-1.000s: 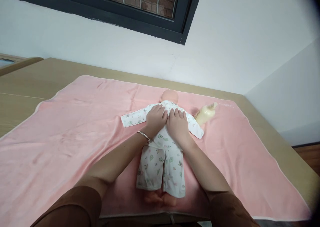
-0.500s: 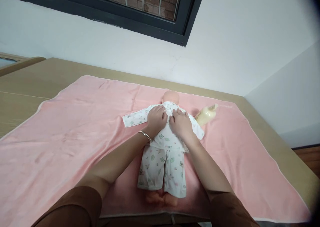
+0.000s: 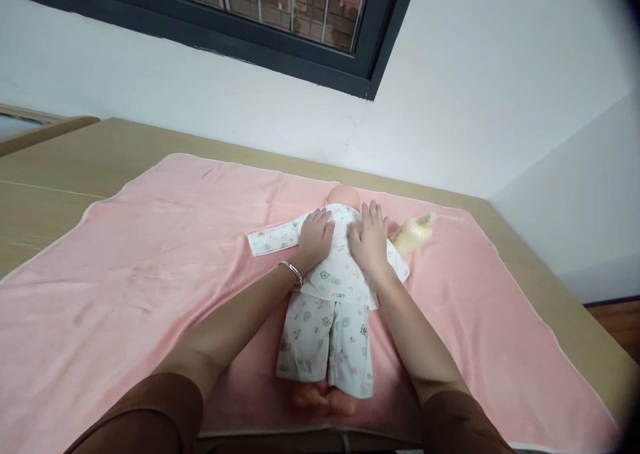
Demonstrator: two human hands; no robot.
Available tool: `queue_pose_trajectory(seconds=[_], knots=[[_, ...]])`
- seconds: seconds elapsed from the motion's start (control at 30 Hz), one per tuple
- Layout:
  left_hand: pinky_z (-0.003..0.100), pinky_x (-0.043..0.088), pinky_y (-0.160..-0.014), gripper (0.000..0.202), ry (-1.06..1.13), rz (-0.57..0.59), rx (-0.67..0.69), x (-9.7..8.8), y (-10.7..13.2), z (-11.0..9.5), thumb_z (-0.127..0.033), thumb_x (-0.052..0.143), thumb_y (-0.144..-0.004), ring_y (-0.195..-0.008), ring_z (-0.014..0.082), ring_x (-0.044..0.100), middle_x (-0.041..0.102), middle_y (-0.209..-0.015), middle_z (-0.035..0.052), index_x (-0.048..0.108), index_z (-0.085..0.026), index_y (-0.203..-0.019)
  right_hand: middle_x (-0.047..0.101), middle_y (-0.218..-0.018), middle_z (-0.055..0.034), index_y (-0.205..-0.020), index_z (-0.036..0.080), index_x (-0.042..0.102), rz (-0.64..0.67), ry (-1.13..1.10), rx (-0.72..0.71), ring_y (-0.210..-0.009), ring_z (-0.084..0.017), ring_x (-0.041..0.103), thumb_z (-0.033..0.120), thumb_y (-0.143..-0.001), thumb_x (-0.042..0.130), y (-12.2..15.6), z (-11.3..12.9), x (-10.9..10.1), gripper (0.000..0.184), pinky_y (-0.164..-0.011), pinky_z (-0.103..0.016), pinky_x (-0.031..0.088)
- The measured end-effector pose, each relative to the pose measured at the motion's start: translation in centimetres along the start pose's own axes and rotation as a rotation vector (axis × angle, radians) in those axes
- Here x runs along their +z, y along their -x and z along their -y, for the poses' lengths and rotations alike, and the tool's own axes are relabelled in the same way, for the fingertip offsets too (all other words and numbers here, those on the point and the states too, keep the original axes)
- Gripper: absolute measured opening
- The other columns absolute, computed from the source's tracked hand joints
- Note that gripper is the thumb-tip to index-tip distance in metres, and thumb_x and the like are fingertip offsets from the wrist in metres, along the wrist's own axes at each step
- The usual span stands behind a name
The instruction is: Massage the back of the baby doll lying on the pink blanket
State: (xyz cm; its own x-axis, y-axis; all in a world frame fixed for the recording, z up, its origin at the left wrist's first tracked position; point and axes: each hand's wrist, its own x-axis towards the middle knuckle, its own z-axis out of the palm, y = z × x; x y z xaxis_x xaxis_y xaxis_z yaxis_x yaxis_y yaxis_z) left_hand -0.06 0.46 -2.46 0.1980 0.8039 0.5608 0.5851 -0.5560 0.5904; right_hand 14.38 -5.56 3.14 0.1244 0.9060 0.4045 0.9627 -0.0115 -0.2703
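A baby doll (image 3: 344,195) lies on the pink blanket (image 3: 150,261), its head toward the wall and its feet toward me. It wears a white printed top (image 3: 333,279) and matching trousers (image 3: 305,341). My left hand (image 3: 316,237) rests on the left side of the doll's upper body, fingers stretched out over the cloth. On the right side lies my right hand (image 3: 370,241), flat with its fingers extended near the shoulder. Neither hand grips anything. A pale yellow bottle (image 3: 415,233) lies on its side beyond the right sleeve.
The blanket covers much of a wooden table (image 3: 135,137), whose far edge meets a white wall (image 3: 280,121). A dark window frame (image 3: 373,84) is set in that wall. A wooden rail (image 3: 55,131) stands at the far left.
My right hand has shifted slightly toward the doll's shoulder, its fingers now straighter and pointing at the wall. My left hand stays in place on the doll. The view has tilted a little.
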Motion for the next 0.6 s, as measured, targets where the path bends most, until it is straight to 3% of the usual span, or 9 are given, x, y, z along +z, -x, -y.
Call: queue_pose_trajectory(seconds=[0.07, 0.2, 0.27, 0.4, 0.6], knots=[[0.051, 0.039, -0.118, 0.05, 0.074, -0.033, -0.005, -0.1, 0.2, 0.1, -0.037, 0.024, -0.104, -0.136, 0.0249, 0.051, 0.063, -0.138, 0.0117, 0.064, -0.015, -0.126, 0.021, -0.166, -0.0154, -0.156, 0.008, 0.027, 0.02, -0.03, -0.099, -0.155, -0.025, 0.01, 0.035, -0.101, 0.031, 0.4, 0.8, 0.2, 0.061, -0.124, -0.052, 0.012], [0.048, 0.04, -0.117, 0.059, 0.191, -0.096, -0.023, -0.2, 0.7, 0.3, -0.042, 0.014, -0.105, -0.137, 0.0224, 0.051, 0.062, -0.138, 0.0129, 0.06, -0.015, -0.132, 0.036, -0.161, -0.0112, -0.148, 0.014, 0.046, 0.191, -0.05, -0.238, -0.152, -0.026, 0.023, 0.037, -0.101, 0.035, 0.8, 1.6, 0.7, 0.053, -0.124, -0.05, 0.012], [0.048, 0.04, -0.117, 0.062, 0.21, -0.102, -0.033, -0.3, 0.8, 0.3, -0.046, 0.013, -0.105, -0.137, 0.0228, 0.051, 0.061, -0.14, 0.0137, 0.057, -0.014, -0.135, 0.037, -0.16, -0.0113, -0.146, 0.014, 0.049, 0.162, -0.045, -0.26, -0.152, -0.026, 0.024, 0.035, -0.101, 0.036, 0.9, 1.7, 0.7, 0.051, -0.125, -0.05, 0.01], [0.046, 0.04, -0.117, 0.065, 0.231, -0.109, -0.027, -0.2, 0.7, 0.4, -0.048, 0.012, -0.105, -0.137, 0.0227, 0.051, 0.061, -0.139, 0.0149, 0.057, -0.013, -0.135, 0.03, -0.163, -0.0126, -0.148, 0.012, 0.044, 0.035, -0.028, -0.202, -0.153, -0.024, 0.018, 0.03, -0.101, 0.035, 1.2, 2.0, 0.5, 0.052, -0.125, -0.049, 0.008], [0.048, 0.041, -0.116, 0.063, 0.223, -0.1, -0.04, -0.3, 0.6, 0.3, -0.049, 0.015, -0.105, -0.135, 0.024, 0.053, 0.062, -0.138, 0.0147, 0.059, -0.014, -0.133, 0.035, -0.161, -0.0133, -0.147, 0.014, 0.048, 0.16, -0.066, -0.111, -0.151, -0.032, 0.024, 0.034, -0.1, 0.04, 1.1, 2.4, 0.1, 0.051, -0.122, -0.056, 0.017]])
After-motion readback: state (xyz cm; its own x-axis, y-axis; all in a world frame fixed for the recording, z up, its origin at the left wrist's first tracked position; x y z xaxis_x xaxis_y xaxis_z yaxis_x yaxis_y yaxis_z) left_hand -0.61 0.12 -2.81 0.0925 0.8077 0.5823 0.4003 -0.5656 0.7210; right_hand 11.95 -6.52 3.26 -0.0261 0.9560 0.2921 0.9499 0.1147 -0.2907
